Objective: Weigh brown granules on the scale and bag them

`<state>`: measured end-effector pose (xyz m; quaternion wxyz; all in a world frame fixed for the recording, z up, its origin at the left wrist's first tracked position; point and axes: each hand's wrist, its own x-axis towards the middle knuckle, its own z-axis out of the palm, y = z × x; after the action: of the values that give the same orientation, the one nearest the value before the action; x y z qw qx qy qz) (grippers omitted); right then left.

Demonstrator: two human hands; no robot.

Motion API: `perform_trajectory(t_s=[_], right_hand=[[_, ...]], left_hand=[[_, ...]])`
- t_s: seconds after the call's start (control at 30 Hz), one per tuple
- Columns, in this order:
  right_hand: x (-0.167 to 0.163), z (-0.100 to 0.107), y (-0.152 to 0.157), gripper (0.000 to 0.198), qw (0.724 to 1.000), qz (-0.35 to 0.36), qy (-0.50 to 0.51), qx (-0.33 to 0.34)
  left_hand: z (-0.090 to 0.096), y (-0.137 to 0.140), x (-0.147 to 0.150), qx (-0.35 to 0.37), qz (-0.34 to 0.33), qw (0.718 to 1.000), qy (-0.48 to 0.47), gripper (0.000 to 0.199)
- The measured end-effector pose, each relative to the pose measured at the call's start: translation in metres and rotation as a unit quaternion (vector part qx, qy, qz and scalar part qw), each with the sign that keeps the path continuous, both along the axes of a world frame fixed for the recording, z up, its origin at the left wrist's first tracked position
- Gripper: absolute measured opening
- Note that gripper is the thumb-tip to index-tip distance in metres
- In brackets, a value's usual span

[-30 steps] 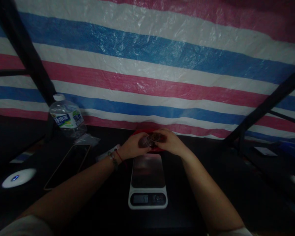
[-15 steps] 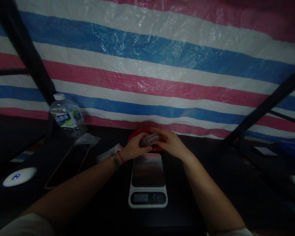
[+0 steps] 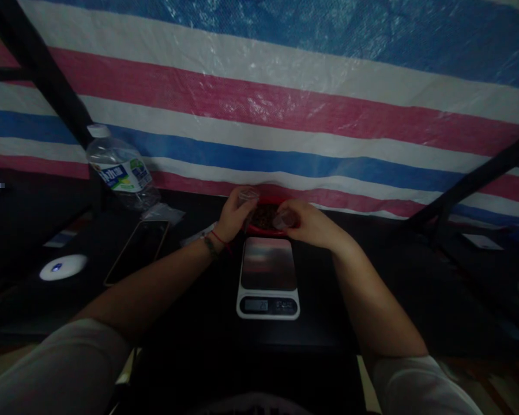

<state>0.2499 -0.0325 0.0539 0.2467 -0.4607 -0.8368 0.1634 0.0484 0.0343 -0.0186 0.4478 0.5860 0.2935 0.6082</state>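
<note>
At the far side of the table, a red bowl (image 3: 280,200) holds many small brown pieces (image 3: 263,216), too dim to name. My left hand (image 3: 237,214) is closed around a small clear plastic container (image 3: 248,196) over the bowl's left edge. On the right side of the bowl, my right hand (image 3: 305,222) pinches another clear plastic piece (image 3: 282,221), low over the brown pieces; whether it is a cup or a lid I cannot tell. A white kitchen scale (image 3: 268,265) with a steel plate and a lit display lies nearer to me, touched by neither hand.
Left of my forearm lie a phone (image 3: 138,251) and a white oval device (image 3: 63,267). A large clear bottle (image 3: 123,170) and a crumpled plastic bag (image 3: 164,212) stand behind them. A striped sheet (image 3: 285,109) hangs along the back, with black frame bars (image 3: 47,72) at both sides.
My hands, close together on a clear plastic container before, are now apart, each with a clear piece. The brown contents of the bowl now show between them. The view has tilted down.
</note>
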Motion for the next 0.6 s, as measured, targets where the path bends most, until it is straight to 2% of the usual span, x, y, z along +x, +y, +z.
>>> perform_trajectory(t_s=[0.1, 0.17, 0.37, 0.5, 0.6], right_hand=[[-0.010, -0.008, -0.002, 0.025, 0.991, 0.071, -0.079, -0.086], [-0.017, -0.015, -0.002, 0.024, 0.982, 0.099, -0.117, -0.112], [-0.026, -0.028, -0.001, 0.035, 0.973, 0.095, -0.165, -0.133], [-0.017, -0.022, -0.002, 0.053, 0.971, 0.114, -0.142, -0.153], [-0.002, -0.015, 0.000, 0.053, 0.983, 0.072, -0.097, -0.138]], left_hand=[[-0.003, 0.008, 0.000, -0.041, 0.007, 0.997, -0.060, 0.029], [-0.004, 0.010, 0.000, -0.055, 0.003, 0.996, -0.073, 0.027], [-0.005, 0.008, 0.001, -0.045, -0.002, 0.996, -0.074, 0.025], [-0.003, 0.006, 0.001, -0.041, -0.014, 0.995, -0.088, 0.027], [0.000, 0.006, 0.001, -0.052, -0.015, 0.994, -0.098, 0.027]])
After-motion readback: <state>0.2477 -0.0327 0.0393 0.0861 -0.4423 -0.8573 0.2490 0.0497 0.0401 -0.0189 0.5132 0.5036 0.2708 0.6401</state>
